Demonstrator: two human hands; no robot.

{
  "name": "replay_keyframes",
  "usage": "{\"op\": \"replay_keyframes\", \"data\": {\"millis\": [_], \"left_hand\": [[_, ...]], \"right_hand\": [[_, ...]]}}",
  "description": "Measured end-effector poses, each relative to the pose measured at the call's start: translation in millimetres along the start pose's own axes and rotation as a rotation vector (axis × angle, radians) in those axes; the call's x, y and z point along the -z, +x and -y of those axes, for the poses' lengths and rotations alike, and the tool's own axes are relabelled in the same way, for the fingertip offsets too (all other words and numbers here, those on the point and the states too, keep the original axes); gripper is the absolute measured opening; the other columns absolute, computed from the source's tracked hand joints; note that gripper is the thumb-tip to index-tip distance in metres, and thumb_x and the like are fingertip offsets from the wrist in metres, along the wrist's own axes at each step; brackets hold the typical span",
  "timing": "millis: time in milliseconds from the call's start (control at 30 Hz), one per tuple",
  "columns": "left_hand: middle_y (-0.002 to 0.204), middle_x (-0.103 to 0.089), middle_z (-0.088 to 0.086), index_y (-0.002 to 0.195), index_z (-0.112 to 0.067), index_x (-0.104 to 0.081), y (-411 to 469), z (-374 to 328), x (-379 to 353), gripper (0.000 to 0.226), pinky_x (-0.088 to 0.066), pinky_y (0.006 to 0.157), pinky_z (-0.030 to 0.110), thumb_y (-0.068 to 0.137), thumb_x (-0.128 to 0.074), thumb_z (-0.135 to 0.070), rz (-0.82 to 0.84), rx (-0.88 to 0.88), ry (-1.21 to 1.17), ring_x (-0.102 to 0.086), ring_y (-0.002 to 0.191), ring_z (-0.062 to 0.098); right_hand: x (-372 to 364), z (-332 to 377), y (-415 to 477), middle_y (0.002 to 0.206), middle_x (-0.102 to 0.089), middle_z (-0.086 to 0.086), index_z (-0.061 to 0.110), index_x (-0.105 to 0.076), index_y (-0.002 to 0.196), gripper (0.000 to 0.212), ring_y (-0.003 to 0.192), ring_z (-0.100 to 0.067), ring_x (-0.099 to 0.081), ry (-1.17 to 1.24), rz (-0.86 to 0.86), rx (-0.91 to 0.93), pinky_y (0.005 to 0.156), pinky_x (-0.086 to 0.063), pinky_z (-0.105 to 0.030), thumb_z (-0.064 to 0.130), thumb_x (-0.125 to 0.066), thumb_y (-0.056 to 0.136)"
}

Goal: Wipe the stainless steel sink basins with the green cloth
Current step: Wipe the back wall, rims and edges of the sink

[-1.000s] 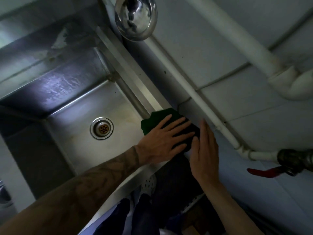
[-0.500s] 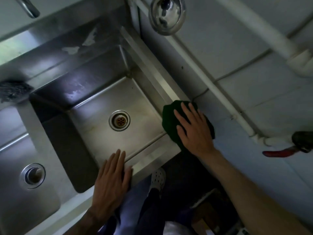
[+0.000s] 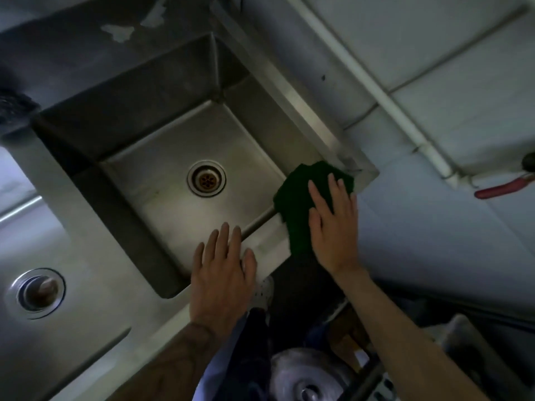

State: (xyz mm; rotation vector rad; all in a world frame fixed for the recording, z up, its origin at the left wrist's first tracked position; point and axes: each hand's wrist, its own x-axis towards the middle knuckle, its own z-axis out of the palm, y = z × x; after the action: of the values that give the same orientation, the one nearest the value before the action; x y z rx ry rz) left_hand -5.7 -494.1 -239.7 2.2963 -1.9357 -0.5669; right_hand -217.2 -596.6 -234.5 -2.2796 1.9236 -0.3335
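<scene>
A: Green cloth (image 3: 301, 204) draped over the front right corner of the sink rim (image 3: 269, 244), half on the ledge, half hanging. Right hand (image 3: 333, 224) flat on top, fingers spread, pressing rather than pinching.

B: Left hand (image 3: 223, 273) also flat and spread, empty, braced on the front rim.

A: Probably best to keep even palm pressure, then sweep down into the right basin (image 3: 179, 204) toward the drain (image 3: 206, 178).

B: Left basin (image 3: 72, 256) apparently not yet reached.
</scene>
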Motion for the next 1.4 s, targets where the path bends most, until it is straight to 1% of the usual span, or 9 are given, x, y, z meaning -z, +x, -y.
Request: {"op": "replay_keyframes", "data": {"millis": [167,367,533,800,967,1100,1200,1300,1400], "left_hand": [[0.164,-0.048,0.012,0.156,-0.012,-0.053,-1.9,-2.4,8.5,0.066,-0.039,0.123,0.054,0.108,-0.022,-0.046,0.048,0.015,0.004,-0.047,0.151,0.031],[0.169,-0.040,0.008,0.160,-0.015,-0.047,-0.8,-3.7,10.5,0.071,-0.031,0.129,0.050,0.107,-0.014,-0.048,0.091,0.021,0.012,-0.038,0.157,0.026],[0.172,-0.035,0.006,0.162,-0.017,-0.043,-0.6,-6.1,14.0,0.073,-0.023,0.132,0.047,0.106,-0.010,-0.051,0.105,0.041,-0.004,-0.031,0.161,0.023],[0.168,-0.042,0.008,0.158,-0.014,-0.050,-3.1,-6.1,15.0,0.070,-0.031,0.129,0.051,0.107,-0.018,-0.048,0.074,0.043,-0.030,-0.039,0.157,0.025],[0.168,-0.043,0.007,0.158,-0.015,-0.049,-3.2,-3.0,6.8,0.067,-0.029,0.130,0.049,0.107,-0.022,-0.049,0.035,0.049,-0.067,-0.038,0.157,0.024],[0.169,-0.040,0.006,0.160,-0.016,-0.045,-2.1,-1.0,4.7,0.070,-0.029,0.130,0.048,0.107,-0.016,-0.051,0.041,0.036,-0.067,-0.035,0.158,0.021],[0.171,-0.036,0.008,0.162,-0.012,-0.041,-3.7,2.6,9.1,0.075,-0.026,0.131,0.048,0.107,-0.007,-0.050,0.062,-0.023,-0.050,-0.031,0.160,0.022],[0.166,-0.042,0.016,0.159,-0.003,-0.045,-19.3,19.7,13.5,0.069,-0.035,0.127,0.055,0.110,-0.019,-0.044,0.033,-0.156,0.001,-0.041,0.155,0.031],[0.161,-0.048,0.019,0.156,0.000,-0.047,-46.5,56.0,14.7,0.065,-0.037,0.125,0.055,0.109,-0.031,-0.042,-0.027,-0.188,0.062,-0.048,0.150,0.035]], "right_hand": [[-1.4,31.1,-25.6,0.156,-0.046,-0.011,0.020,-0.055,0.148,0.045,0.145,-0.029,-0.041,-0.043,-0.077,0.052,0.121,-0.033,-0.052,0.036,-0.050,0.106],[-0.5,7.0,16.8,0.164,-0.042,-0.010,0.025,-0.054,0.151,0.050,0.155,-0.029,-0.032,-0.069,0.044,0.276,0.127,-0.020,-0.055,0.045,-0.039,0.108],[14.7,-51.9,66.8,0.163,-0.042,-0.014,0.021,-0.055,0.151,0.049,0.152,-0.033,-0.036,-0.064,0.008,0.134,0.128,-0.015,-0.053,0.039,-0.039,0.108],[-6.2,2.7,5.1,0.161,-0.045,-0.009,0.026,-0.055,0.151,0.050,0.152,-0.029,-0.037,-0.003,0.045,0.312,0.127,-0.023,-0.052,0.045,-0.044,0.106],[14.6,-52.1,61.5,0.158,-0.048,-0.016,0.018,-0.059,0.147,0.050,0.146,-0.035,-0.044,-0.005,0.004,0.125,0.127,-0.019,-0.054,0.037,-0.040,0.106],[2.2,-13.5,29.7,0.159,-0.045,-0.014,0.029,-0.045,0.157,0.058,0.147,-0.033,-0.040,-0.008,0.022,0.123,0.128,-0.016,-0.054,0.053,-0.040,0.105],[-11.3,28.7,-14.1,0.153,-0.049,-0.013,0.033,-0.050,0.154,0.057,0.143,-0.032,-0.045,0.003,0.030,0.216,0.125,-0.023,-0.055,0.060,-0.043,0.104],[-4.9,18.6,-9.5,0.142,-0.058,-0.015,0.028,-0.059,0.147,0.047,0.131,-0.034,-0.054,-0.016,0.025,0.300,0.118,-0.034,-0.055,0.047,-0.048,0.105],[12.6,-4.5,25.9,0.137,-0.058,-0.019,0.028,-0.053,0.152,0.052,0.123,-0.038,-0.055,-0.050,0.018,0.151,0.112,-0.037,-0.055,0.043,-0.046,0.103]]}}
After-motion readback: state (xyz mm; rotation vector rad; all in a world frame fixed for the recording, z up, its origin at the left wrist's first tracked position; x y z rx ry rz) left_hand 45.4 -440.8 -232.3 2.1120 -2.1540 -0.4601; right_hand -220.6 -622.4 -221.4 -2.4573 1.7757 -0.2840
